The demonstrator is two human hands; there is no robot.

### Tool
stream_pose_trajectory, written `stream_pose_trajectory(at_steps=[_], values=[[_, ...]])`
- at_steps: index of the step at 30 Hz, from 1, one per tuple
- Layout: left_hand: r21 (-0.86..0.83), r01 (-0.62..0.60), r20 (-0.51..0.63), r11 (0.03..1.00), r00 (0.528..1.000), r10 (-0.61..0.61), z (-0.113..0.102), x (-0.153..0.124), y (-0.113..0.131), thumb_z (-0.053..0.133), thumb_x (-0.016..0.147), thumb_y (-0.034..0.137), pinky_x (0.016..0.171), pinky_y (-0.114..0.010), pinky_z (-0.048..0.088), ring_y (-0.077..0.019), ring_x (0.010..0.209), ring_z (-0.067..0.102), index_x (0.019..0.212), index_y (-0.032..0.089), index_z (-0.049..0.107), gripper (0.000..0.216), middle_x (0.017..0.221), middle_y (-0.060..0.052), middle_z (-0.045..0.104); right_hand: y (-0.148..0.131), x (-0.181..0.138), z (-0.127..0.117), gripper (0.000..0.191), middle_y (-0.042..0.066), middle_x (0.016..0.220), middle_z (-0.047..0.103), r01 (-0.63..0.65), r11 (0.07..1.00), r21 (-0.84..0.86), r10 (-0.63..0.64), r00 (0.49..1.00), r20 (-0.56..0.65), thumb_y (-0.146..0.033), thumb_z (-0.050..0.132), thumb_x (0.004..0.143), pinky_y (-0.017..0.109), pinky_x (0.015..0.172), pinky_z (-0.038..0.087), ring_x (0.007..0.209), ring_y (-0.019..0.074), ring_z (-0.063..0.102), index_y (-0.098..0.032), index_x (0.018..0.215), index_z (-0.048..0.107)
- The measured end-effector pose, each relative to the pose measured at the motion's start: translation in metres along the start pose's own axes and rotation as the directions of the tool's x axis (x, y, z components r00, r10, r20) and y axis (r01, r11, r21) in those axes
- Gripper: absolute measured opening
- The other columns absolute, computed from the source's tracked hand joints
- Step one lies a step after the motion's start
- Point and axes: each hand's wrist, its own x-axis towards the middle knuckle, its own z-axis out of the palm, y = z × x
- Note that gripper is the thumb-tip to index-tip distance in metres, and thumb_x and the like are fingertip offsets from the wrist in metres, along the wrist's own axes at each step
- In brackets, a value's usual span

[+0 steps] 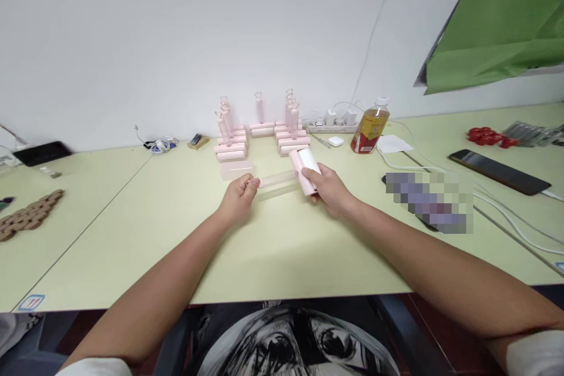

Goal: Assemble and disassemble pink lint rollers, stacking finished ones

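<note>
My right hand (329, 189) is closed around a pink lint roller with a white paper roll (304, 165), held just above the pale green table (282, 247). My left hand (240, 195) pinches one end of a translucent pink cover strip (277, 178) that reaches across to the roller. Another translucent pink cover (237, 169) lies flat on the table just behind my left hand. Behind both hands stand stacks of pink rollers with upright handles (259, 129).
A bottle of amber liquid (370, 127) and a white power strip (332, 124) stand at the back right. A black phone (500, 171), white cables (506, 211) and red items (487, 136) lie to the right. Brown woven pieces (26, 218) sit at the left.
</note>
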Motion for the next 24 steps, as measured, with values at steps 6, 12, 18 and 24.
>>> stream_pose_trajectory(at_steps=[6,12,18,24], values=[[-0.08,0.06,0.131,0.995,0.99,-0.05,0.004,0.005,-0.013,0.037,0.091,0.067,0.049,-0.023,0.032,-0.0099,0.048,0.038,0.071,0.018,0.052,0.054,0.052,0.004,0.044,-0.026,-0.014,-0.007,0.034,0.002,0.07,0.055,0.051,0.991,0.123,-0.067,0.99,0.125,-0.053,0.06,0.083,0.026,0.044,0.045,0.057,0.0149,0.051,-0.02,0.089,0.059],[-0.471,0.253,0.187,0.845,0.965,-0.185,0.015,0.004,-0.004,0.053,0.082,0.07,0.04,-0.02,0.023,-0.0064,0.041,0.033,0.079,0.018,0.053,0.051,0.057,0.004,0.05,-0.041,-0.026,-0.011,0.052,0.011,0.093,0.066,-0.008,0.924,0.383,-0.163,0.897,0.411,-0.063,0.038,0.087,0.04,0.063,0.055,0.078,0.0247,0.063,-0.019,0.098,0.063],[-0.428,0.258,0.231,0.866,0.958,-0.172,0.043,-0.009,0.012,0.042,0.089,0.066,0.041,-0.022,0.027,-0.0075,0.041,0.035,0.077,0.018,0.055,0.052,0.056,0.003,0.05,-0.008,-0.026,0.011,0.041,0.008,0.116,0.063,0.21,0.955,0.208,-0.275,0.888,0.368,-0.036,0.073,0.072,0.035,0.077,0.052,0.095,0.0206,0.061,-0.022,0.108,0.06],[0.359,-0.052,-0.106,0.932,0.99,0.095,0.012,0.012,-0.005,0.051,0.09,0.041,0.092,-0.039,0.046,-0.0257,0.102,0.06,0.099,0.017,0.067,0.031,0.108,-0.012,0.068,0.007,-0.018,0.014,0.036,0.0,0.077,0.062,0.224,0.972,0.077,-0.237,0.929,0.283,-0.047,0.067,0.079,0.031,0.07,0.047,0.069,0.0138,0.058,-0.018,0.098,0.056]])
